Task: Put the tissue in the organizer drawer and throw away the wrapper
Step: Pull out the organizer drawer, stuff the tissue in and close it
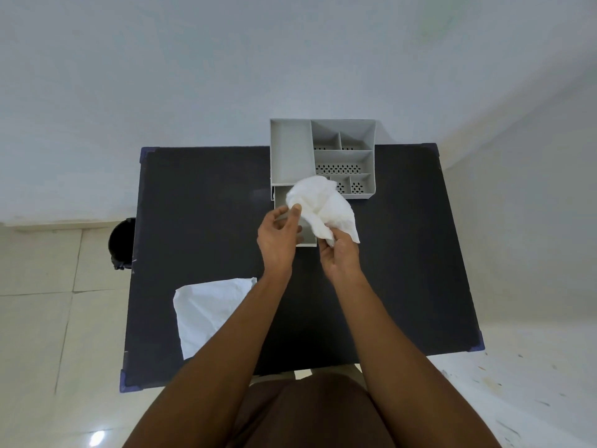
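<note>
A crumpled white tissue (318, 205) hangs in the air above the pulled-out drawer (307, 239) of a grey plastic organizer (290, 150) at the back of the black table (206, 221). My left hand (279, 240) pinches the tissue's left edge between thumb and fingers. My right hand (339, 257) grips its lower right corner. The drawer is open toward me and mostly hidden behind the tissue and my hands. A flat white wrapper (206, 312) lies on the table's near left, partly under my left forearm.
A black waste bin (121, 242) stands on the tiled floor just left of the table. The organizer's top has several open compartments, some with perforated bottoms. A white wall rises behind the table.
</note>
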